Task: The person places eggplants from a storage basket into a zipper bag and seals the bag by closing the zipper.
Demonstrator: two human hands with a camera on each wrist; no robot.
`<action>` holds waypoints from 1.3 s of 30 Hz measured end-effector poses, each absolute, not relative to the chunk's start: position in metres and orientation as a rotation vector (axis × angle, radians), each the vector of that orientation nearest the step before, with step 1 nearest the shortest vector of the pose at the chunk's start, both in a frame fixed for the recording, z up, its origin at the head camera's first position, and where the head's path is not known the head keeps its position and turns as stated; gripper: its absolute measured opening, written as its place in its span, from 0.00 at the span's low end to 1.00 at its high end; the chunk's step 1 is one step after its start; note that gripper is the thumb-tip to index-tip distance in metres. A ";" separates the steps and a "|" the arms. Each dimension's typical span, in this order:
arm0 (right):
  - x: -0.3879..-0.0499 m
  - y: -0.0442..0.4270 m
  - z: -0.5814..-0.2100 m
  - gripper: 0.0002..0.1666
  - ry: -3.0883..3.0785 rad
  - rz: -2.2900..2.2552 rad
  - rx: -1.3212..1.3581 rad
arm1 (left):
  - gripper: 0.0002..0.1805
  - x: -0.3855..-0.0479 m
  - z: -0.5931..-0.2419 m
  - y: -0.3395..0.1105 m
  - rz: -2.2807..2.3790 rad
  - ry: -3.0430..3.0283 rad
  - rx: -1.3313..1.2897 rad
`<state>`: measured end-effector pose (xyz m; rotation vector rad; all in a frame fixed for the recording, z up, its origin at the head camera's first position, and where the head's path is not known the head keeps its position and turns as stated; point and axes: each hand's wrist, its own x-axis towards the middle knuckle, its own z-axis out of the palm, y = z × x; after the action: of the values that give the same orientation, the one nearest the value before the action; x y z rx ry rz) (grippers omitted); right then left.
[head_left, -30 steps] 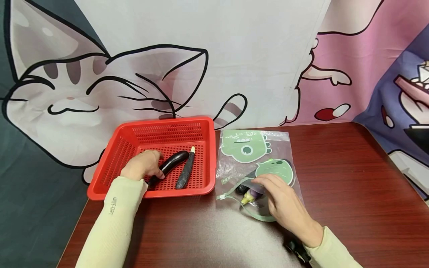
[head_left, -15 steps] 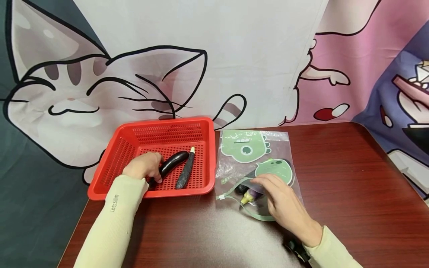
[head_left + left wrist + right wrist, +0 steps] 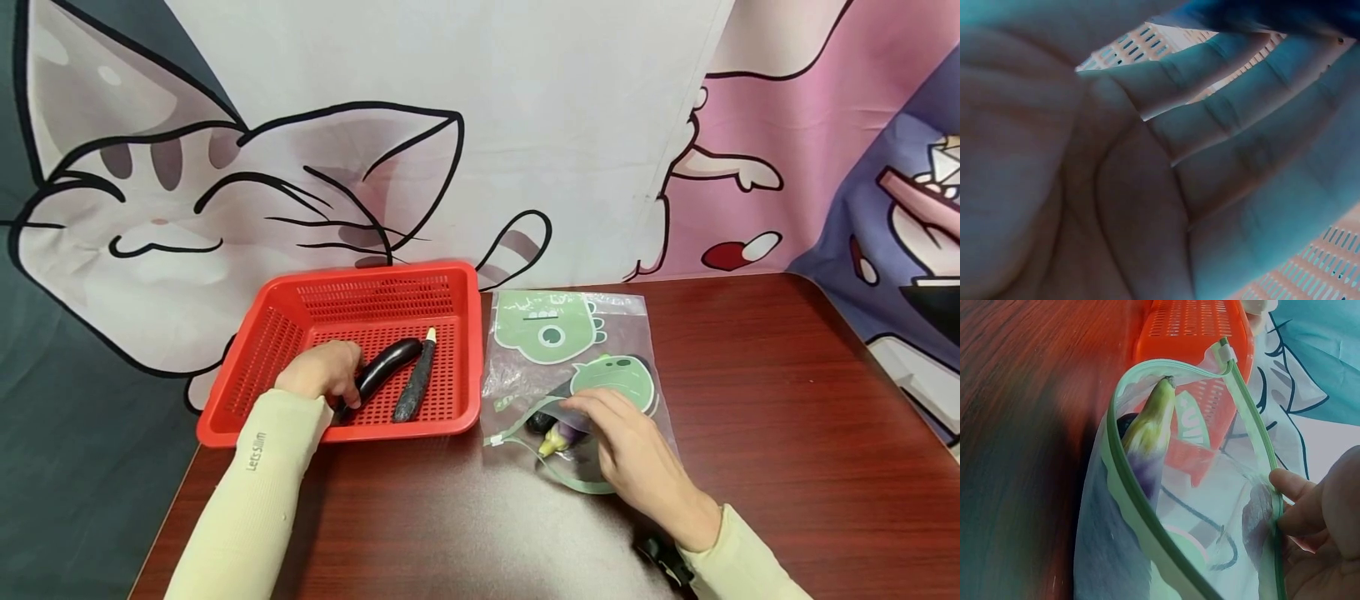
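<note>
In the head view my left hand (image 3: pixel 322 371) is down in the red basket (image 3: pixel 480 358), gripping the near end of a glossy dark eggplant (image 3: pixel 390 364). That end is partly hidden by the hand. Beside it lies a slim, dull dark vegetable with a pale tip (image 3: pixel 416 383), like a zucchini. My right hand (image 3: pixel 633 454) pinches the green zip rim of a clear zip bag (image 3: pixel 517 383), holding its mouth apart. Inside the bag, a purple eggplant with a yellow-green stem end (image 3: pixel 1152 422) lies with other dark vegetables. The left wrist view shows the palm and fingers against a dark shape.
The bag's white slider (image 3: pixel 497 440) sits at the left end of the zip. Basket and bag stand side by side on a dark red-brown wooden table (image 3: pixel 795 433). A cartoon-printed cloth (image 3: pixel 592 142) hangs behind the table.
Over the last second my left thumb has shifted slightly down and left along the eggplant. My right hand and the bag have stayed practically still.
</note>
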<state>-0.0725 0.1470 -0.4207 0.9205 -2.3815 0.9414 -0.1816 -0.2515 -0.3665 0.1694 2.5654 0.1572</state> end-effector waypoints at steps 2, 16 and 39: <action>-0.073 0.147 -0.421 0.21 -2.381 0.940 0.921 | 0.17 -0.181 -0.366 -0.252 0.159 2.562 0.163; -0.073 0.147 -0.420 0.22 -2.372 0.940 0.924 | 0.14 -0.181 -0.365 -0.253 0.081 2.559 0.099; -0.072 0.147 -0.421 0.22 -2.386 0.940 0.920 | 0.16 -0.178 -0.345 -0.256 0.137 2.637 0.124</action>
<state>-0.0721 0.1467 -0.4207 0.9203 -2.3858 0.9404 -0.1778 -0.2562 -0.3450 0.1245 2.6374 0.1367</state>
